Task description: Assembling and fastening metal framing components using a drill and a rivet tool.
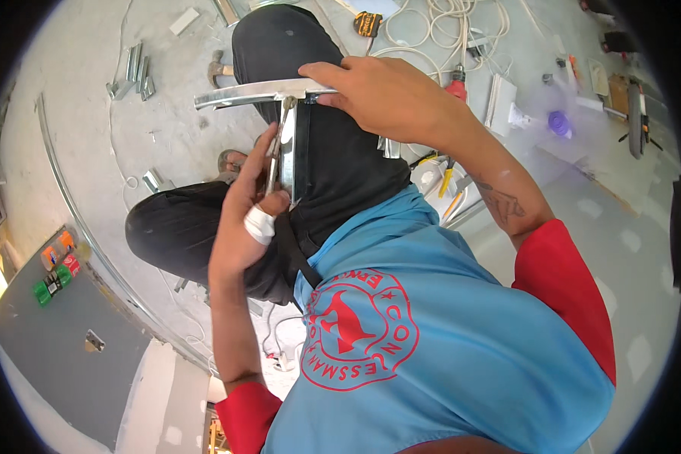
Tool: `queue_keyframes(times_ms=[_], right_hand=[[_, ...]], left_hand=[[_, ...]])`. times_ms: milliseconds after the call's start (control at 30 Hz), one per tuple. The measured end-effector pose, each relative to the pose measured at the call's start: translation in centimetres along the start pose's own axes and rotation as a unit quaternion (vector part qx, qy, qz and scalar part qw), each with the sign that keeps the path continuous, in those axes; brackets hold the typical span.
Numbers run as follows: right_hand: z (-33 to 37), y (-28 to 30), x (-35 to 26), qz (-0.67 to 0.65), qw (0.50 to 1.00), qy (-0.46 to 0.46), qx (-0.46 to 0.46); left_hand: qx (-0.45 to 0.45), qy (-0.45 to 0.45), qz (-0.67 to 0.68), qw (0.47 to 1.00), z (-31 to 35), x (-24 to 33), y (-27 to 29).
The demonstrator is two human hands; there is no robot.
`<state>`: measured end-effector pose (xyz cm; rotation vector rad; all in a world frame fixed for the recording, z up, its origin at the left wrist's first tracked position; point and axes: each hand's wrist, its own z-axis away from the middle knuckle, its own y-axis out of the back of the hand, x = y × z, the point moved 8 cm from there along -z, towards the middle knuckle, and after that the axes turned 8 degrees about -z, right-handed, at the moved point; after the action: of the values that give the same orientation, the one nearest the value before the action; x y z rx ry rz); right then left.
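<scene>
A curved silver metal channel (pixel 238 94) lies crosswise above my thighs. A shorter metal channel piece (pixel 289 155) meets it from below, so the two form a T. My right hand (pixel 393 98) is closed on the crosswise channel's right end, with the index finger along the top. My left hand (pixel 238 219), a white wrap (pixel 259 225) round its thumb, is closed about the shorter piece. Along that piece's left side, by the left fingers, runs a slim metal rod-like thing (pixel 273 168); its kind I cannot make out.
Around me on the floor are a hammer (pixel 218 69), a tape measure (pixel 368 24), coiled white cable (pixel 431 26), a red power tool (pixel 457 87) and channel offcuts (pixel 135 68). A long metal strip (pixel 68 204) curves along the left. Yellow-handled tools (pixel 446 180) sit at my right hip.
</scene>
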<state>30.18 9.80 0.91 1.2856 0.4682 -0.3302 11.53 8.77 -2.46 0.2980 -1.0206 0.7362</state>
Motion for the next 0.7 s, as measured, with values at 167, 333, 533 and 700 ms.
queue_keyframes(times_ms=[167,333,533,700], right_hand=[[1.0,1.9,1.1,0.005,0.993,-0.016,0.115],[-1.4,1.6,3.5,-0.155,0.987,-0.037,0.027],[-2.2,1.4,3.9,-0.180,0.983,-0.029,0.007],[-2.2,0.4,3.1,-0.143,0.989,-0.028,0.021]], left_hand=[[0.109,-0.075,-0.134,0.982,1.5,3.6,0.2],[0.057,0.112,0.047,0.991,-0.1,-2.9,3.2],[0.223,-0.122,-0.109,0.961,0.0,2.8,4.1],[0.172,-0.182,-0.100,0.963,-2.7,3.6,0.5]])
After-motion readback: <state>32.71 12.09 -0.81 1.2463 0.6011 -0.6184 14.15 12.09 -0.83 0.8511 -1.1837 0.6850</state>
